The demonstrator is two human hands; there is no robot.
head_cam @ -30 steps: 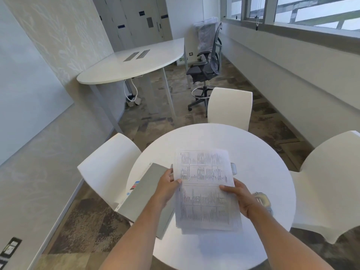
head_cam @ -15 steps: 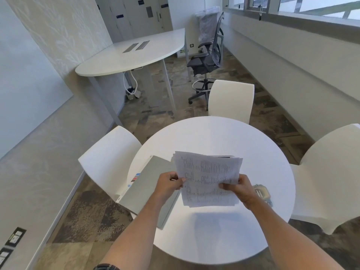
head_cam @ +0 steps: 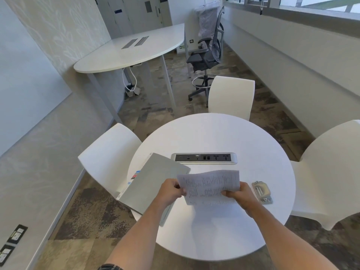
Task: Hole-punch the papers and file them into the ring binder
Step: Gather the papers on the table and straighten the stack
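Fingers of the left hand (head_cam: 171,191) and right hand (head_cam: 240,195) pinch the papers (head_cam: 211,187) above the bench (head_cam: 214,137); next, the unpunched stack likely goes rightward to the hole punch (head_cam: 261,191).

This is an office meeting room. A round white counter (head_cam: 214,133) with a built-in power and data socket strip (head_cam: 204,158) is ringed by white shell chairs (head_cam: 231,96). Behind it stand a half-oval counter (head_cam: 132,53) with cable hatches, a black mesh office chair (head_cam: 209,55), grey locker doors (head_cam: 136,10), patterned carpet tiles (head_cam: 93,217) and a long window (head_cam: 311,4).
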